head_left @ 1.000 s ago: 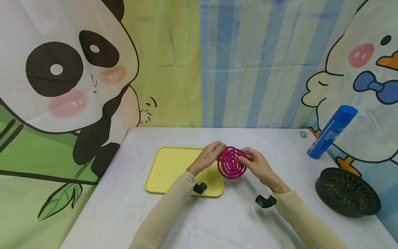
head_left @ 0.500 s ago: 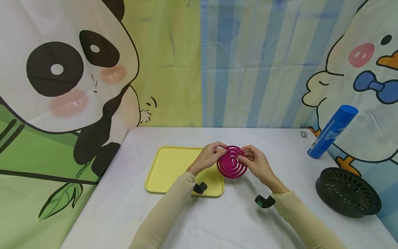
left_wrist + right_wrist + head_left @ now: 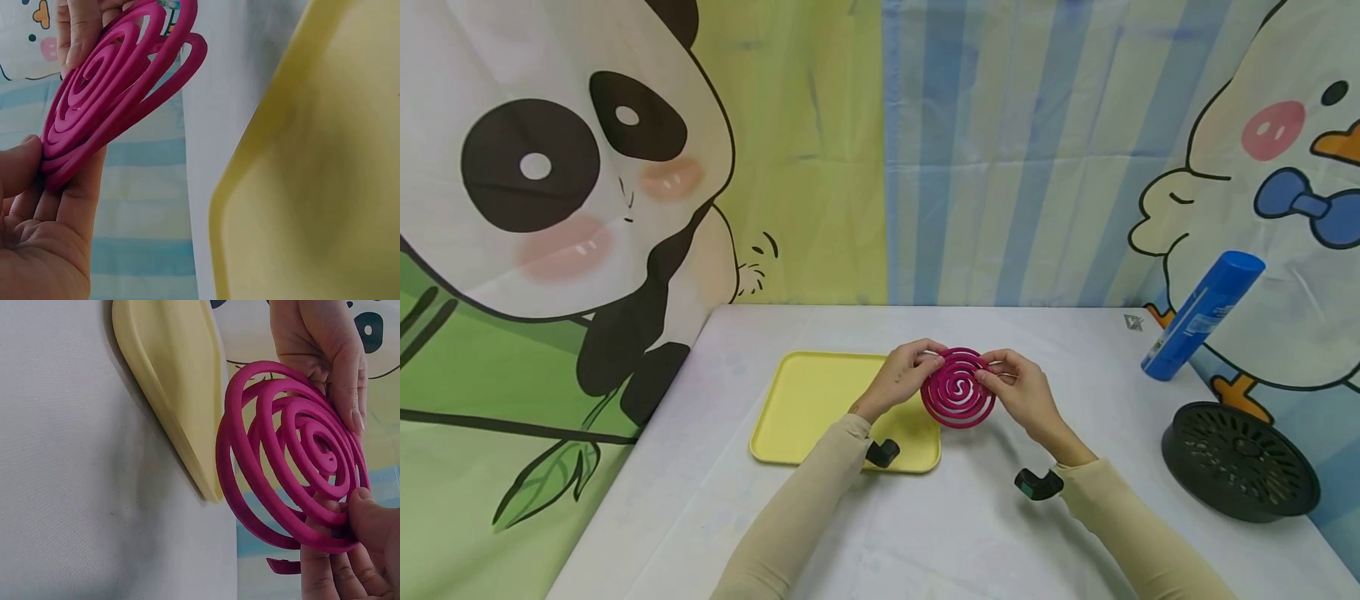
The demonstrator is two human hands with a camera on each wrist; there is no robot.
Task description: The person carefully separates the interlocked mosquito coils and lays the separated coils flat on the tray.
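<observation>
A magenta mosquito coil (image 3: pixel 958 388) is held up in the air above the right edge of the yellow tray (image 3: pixel 812 408). Its rings stand apart in layers in the right wrist view, and a loose end hangs at the bottom. My left hand (image 3: pixel 901 377) pinches the coil's upper left rim between thumb and fingers. On the opposite side my right hand (image 3: pixel 1018 396) pinches the right rim, thumb in front and fingers behind. Both grips also show in the left wrist view, where the coil (image 3: pixel 94 94) is seen nearly edge-on.
At the right of the white table (image 3: pixel 925 533) lies a round black container (image 3: pixel 1240 462) with a slotted top. Behind it stands a blue can (image 3: pixel 1202 317), tilted in this view. Printed cloth (image 3: pixel 1000 150) hangs behind the table.
The coil has turned slightly to face the head camera more flatly, and its rings look more even. My left thumb has come onto its front. Both hands have otherwise hardly moved.
</observation>
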